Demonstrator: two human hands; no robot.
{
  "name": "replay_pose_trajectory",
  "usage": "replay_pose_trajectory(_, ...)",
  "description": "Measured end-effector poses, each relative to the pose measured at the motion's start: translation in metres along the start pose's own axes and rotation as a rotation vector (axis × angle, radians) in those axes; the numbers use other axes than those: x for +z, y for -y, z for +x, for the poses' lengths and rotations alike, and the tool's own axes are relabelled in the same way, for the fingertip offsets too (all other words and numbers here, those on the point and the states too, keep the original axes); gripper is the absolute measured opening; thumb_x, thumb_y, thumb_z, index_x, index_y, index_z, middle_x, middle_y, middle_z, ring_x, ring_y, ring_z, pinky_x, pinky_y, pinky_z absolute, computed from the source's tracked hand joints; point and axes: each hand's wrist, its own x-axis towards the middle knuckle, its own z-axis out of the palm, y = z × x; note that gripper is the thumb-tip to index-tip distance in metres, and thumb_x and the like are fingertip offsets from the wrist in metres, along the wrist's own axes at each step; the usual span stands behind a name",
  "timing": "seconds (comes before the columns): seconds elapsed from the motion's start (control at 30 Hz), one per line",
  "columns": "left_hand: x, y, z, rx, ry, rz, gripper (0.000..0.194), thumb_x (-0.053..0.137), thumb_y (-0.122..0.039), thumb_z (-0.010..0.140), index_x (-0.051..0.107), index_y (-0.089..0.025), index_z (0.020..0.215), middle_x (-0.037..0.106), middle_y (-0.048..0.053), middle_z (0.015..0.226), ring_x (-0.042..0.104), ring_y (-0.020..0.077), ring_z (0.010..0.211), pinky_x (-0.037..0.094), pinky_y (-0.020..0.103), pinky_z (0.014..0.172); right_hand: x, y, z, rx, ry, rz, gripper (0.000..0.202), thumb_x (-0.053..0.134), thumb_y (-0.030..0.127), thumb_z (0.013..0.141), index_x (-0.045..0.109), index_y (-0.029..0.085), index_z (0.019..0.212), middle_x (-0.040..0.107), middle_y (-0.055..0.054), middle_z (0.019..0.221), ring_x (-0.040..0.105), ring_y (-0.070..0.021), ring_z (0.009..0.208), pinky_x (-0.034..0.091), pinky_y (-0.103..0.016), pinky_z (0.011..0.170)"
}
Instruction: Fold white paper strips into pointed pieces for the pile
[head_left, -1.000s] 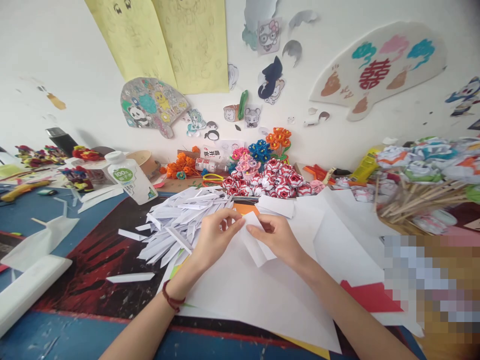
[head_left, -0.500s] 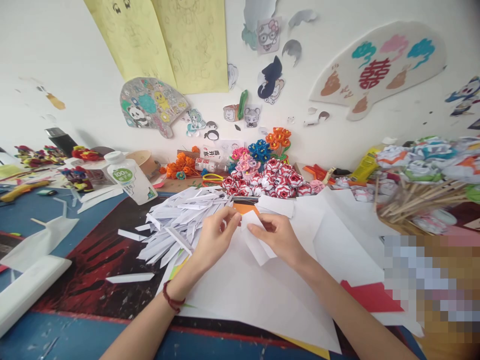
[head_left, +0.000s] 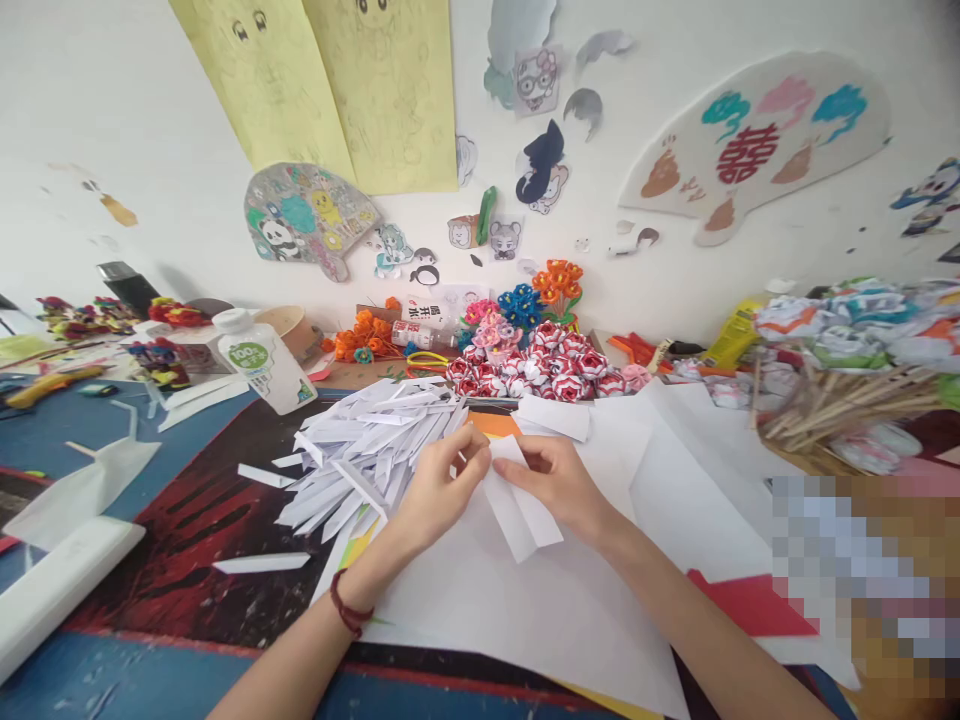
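Observation:
A small white paper strip, creased lengthwise, is held between my two hands above a large white sheet. My left hand pinches its upper left edge with thumb and forefinger. On the right side, my right hand grips the strip, the thumb lying on top and the fingers behind it. The lower end of the strip spreads in a shallow V towards me. Left of my left hand lies a heap of folded white paper strips. Beyond my hands sits an orange piece of paper.
Behind the heap stands a white bottle. Red-and-white paper flowers line the back, by the wall. Wooden sticks and a red paper are at right. A long white box-like object lies at left.
The strip's lower end has opened wider and hangs a little lower. My left fingers have moved slightly right, closer to my right hand. The view has shifted slightly.

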Motion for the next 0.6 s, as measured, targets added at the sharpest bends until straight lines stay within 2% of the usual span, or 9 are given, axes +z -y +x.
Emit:
replay_pose_trajectory(0.2, 0.0023, -0.0014, 0.0003, -0.015, 0.045, -0.073, 0.019, 0.044, -0.023, 0.088, 0.052, -0.017, 0.072, 0.054, -0.002, 0.068, 0.051, 0.0113, 0.066, 0.039, 0.023, 0.063, -0.001, 0.0025, -0.0017, -0.068, -0.097, 0.065, 0.025, 0.066, 0.036, 0.078, 0.061, 0.015, 0.067, 0.054, 0.001, 0.062, 0.047, -0.011, 0.057, 0.036, -0.022, 0.05)
replay_pose_trajectory(0.6, -0.0003, 0.0046, 0.0034, -0.04, 0.046, -0.092, 0.012, 0.047, -0.016, 0.078, 0.052, -0.016, 0.067, 0.054, -0.002, 0.063, 0.052, 0.0111, 0.063, 0.039, 0.023, 0.06, 0.0026, -0.0066, -0.0006, -0.067, -0.123, 0.08, 0.021, 0.067, 0.033, 0.078, 0.066, 0.013, 0.073, 0.058, -0.002, 0.068, 0.052, -0.0139, 0.064, 0.039, -0.023, 0.055)
